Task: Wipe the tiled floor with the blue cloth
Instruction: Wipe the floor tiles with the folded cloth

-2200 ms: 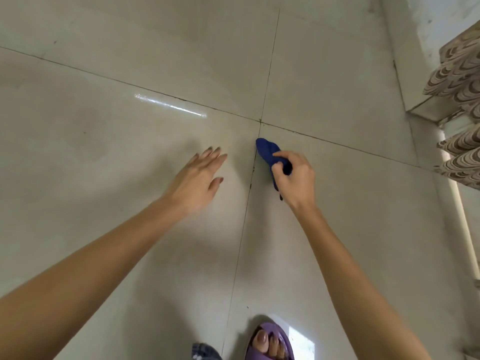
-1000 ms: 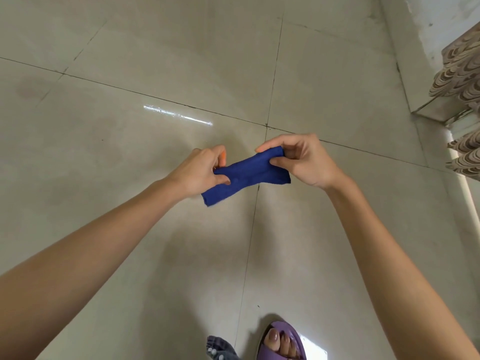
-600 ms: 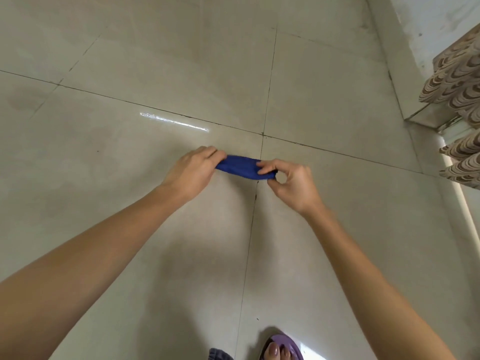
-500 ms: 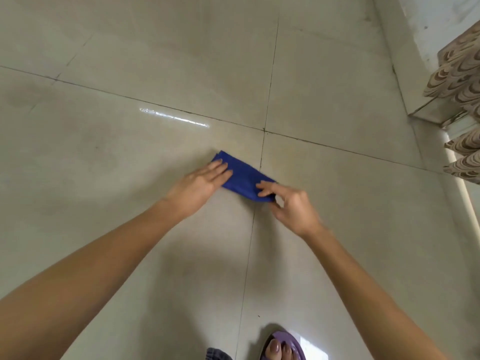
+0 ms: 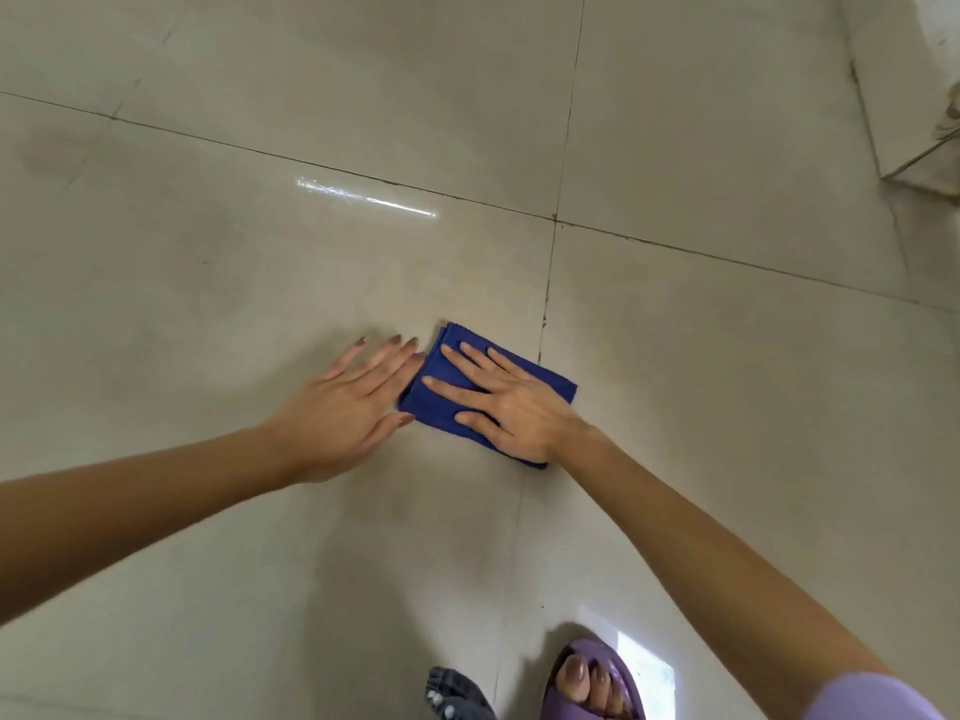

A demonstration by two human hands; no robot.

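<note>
Floor: tiled floor point(image 5: 727, 407), glossy.
Cloth: blue cloth point(image 5: 550, 383) folded, just left of the grout line point(image 5: 545, 293).
Hands: right hand point(image 5: 511, 407) spread flat on it; left hand point(image 5: 343, 407) spread, touching its left edge.

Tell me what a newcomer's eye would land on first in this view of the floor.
The folded blue cloth stands out first, lying flat near the middle of the pale tiled floor, just left of a grout line. The right hand presses on it with fingers spread, while the left hand lies flat at its left edge. At the bottom edge, a purple sandal shows.
</note>
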